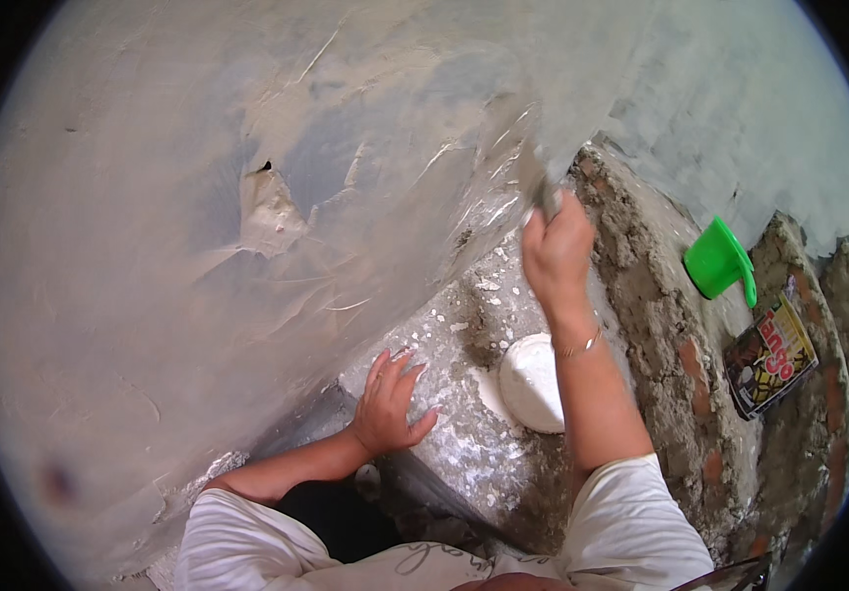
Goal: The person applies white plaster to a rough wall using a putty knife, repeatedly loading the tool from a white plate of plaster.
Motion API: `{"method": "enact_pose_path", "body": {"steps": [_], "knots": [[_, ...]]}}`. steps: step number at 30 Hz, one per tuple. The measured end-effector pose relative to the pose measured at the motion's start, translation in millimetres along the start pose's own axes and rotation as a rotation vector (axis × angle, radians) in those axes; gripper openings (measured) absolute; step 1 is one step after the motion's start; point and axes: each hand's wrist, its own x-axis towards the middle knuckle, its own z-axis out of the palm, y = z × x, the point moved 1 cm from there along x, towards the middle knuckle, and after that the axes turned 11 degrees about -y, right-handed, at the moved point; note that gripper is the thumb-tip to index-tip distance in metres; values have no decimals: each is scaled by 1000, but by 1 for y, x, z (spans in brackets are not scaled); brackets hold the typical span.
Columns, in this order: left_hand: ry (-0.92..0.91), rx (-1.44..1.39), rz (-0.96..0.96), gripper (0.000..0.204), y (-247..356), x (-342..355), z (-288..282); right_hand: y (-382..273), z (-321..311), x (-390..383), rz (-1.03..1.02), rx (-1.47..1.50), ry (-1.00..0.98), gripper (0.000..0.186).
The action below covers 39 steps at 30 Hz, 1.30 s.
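Observation:
My right hand [557, 246] is closed round the handle of a putty knife [543, 189], whose blade is blurred against the grey plastered wall [178, 325] where it meets the rough steps. Wet streaks and ridges of plaster run over the wall beside the blade. My left hand [385, 406], fingers spread and tips smeared with white, is over the spattered landing [464, 414] near the foot of the wall and holds nothing. A round white tub or lid [531, 382] lies on the landing, partly behind my right forearm.
Rough brick and mortar steps [631, 256] rise on the right. A bright green plastic mug [718, 258] stands on one step, with a dark printed container [771, 360] close by. A small hole [267, 165] with a bare patch below it breaks the wall at the upper left.

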Motion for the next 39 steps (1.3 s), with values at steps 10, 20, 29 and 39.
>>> {"method": "enact_pose_path", "body": {"steps": [10,20,29,39], "knots": [[1,-8,-12,58,2,4,1,-5,30,28,-196,-34,111,44],[-12,-5,-6,57,5,4,0,20,0,27,-157,-96,201,49],[-3,-17,-4,56,-1,3,3,51,46,41,-139,-101,122,54],[-6,-7,-10,55,2,3,0,95,53,-5,93,-31,184,42]]}}
